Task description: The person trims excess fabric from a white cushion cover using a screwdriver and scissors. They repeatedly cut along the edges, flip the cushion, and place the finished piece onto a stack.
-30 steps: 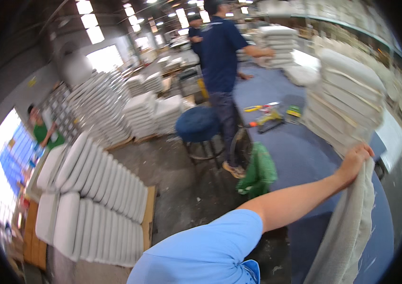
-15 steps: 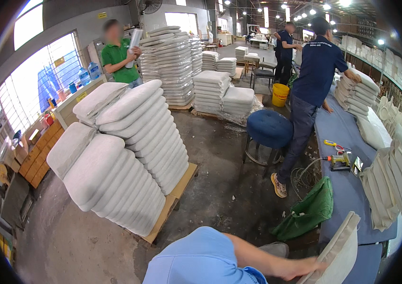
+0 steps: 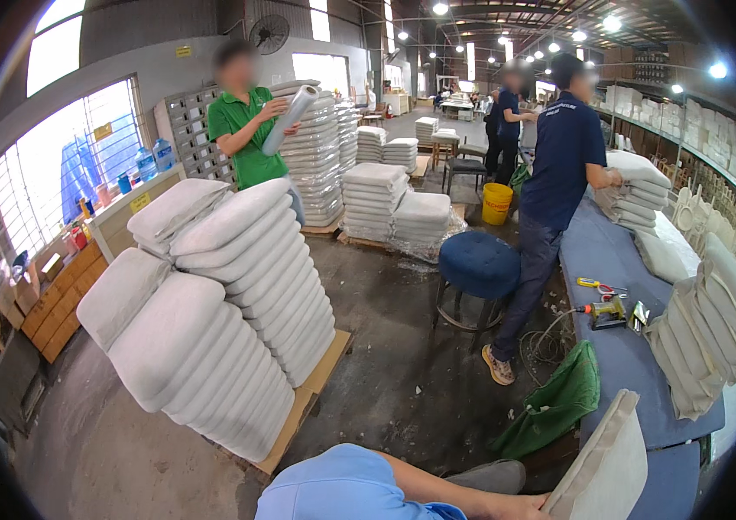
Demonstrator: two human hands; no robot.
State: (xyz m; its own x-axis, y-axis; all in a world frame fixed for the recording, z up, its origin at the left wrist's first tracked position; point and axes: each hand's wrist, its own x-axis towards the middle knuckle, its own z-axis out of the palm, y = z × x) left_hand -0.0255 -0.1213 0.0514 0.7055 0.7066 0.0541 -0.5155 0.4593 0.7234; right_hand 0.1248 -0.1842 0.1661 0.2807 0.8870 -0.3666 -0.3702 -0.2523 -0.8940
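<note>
My left arm in a light blue sleeve comes in at the lower edge and reaches right. My left hand (image 3: 531, 506) is closed on the near left edge of an off-white seat cushion (image 3: 608, 464), its fingers partly hidden by it. That cushion is tilted up on its edge beside the padded blue bench (image 3: 615, 381). My right hand is out of view. Past the held cushion, several more seat cushions (image 3: 704, 325) lean in a row on the bench.
Left stand tall stacks of cushions (image 3: 238, 295) on a pallet (image 3: 320, 368). A green sack (image 3: 558, 403), an air hose and a blue stool (image 3: 478, 264) are by the bench. On it lie a staple gun (image 3: 606, 312) and a screwdriver (image 3: 593, 283). One person (image 3: 251, 139) holds a film roll; another (image 3: 558, 147) handles cushions.
The view has shifted a little. My left hand and its cushion appear lower and slightly left. The person in green has come nearer, and the person at the bench has moved an arm to the cushion stack.
</note>
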